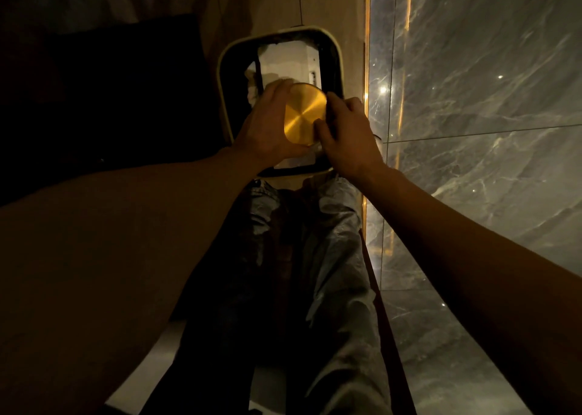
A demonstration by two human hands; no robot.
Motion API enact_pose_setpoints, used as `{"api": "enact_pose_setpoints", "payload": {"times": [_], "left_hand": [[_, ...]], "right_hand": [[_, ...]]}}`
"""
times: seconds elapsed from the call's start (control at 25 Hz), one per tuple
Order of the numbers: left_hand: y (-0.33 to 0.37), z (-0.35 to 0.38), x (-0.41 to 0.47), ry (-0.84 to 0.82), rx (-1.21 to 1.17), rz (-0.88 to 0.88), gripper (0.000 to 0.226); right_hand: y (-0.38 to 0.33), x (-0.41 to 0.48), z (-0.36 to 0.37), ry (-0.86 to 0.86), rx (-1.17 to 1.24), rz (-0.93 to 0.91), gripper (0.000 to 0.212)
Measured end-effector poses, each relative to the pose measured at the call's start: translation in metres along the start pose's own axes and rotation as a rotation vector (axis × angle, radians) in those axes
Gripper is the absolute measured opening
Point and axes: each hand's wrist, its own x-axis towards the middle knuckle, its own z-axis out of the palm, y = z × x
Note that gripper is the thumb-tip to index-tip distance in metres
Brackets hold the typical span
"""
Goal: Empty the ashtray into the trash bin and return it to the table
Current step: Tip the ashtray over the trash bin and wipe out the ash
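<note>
A round gold metal ashtray (304, 112) is turned over, its brushed underside facing me, directly above the open trash bin (222, 77). My left hand (267, 125) grips its left edge and my right hand (349, 134) grips its right edge. The bin has a pale rounded-square rim and a dark liner, and white crumpled paper and packaging lie inside it. The ashtray's inner side is hidden.
My legs in dark trousers (315, 273) stand just before the bin. A glossy grey marble wall (472, 100) with a lit gold strip runs along the right. A dark piece of furniture (110, 100) sits left of the bin. The floor is beige.
</note>
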Motion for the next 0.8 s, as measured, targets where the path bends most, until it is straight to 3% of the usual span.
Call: {"api": "enact_pose_setpoints", "payload": {"times": [0.28,0.4,0.48,0.64,0.8], "left_hand": [[-0.013,0.0,0.005,0.059,0.005,-0.096,0.12],[-0.016,0.0,0.002,0.063,0.004,-0.1,0.117],[-0.015,0.0,-0.002,0.063,0.007,-0.102,0.116],[-0.017,-0.001,-0.002,0.072,-0.01,-0.1,0.112],[-0.022,0.002,-0.006,0.071,0.004,-0.143,0.114]], "right_hand": [[-0.014,0.005,0.001,0.147,-0.288,-0.434,0.051],[0.001,0.01,0.008,-0.037,-0.401,-0.545,0.052],[0.006,0.01,0.008,-0.182,-0.443,-0.564,0.053],[0.0,0.012,0.0,-0.137,-0.422,-0.514,0.059],[0.0,0.016,-0.001,-0.297,-0.444,-0.515,0.058]]}}
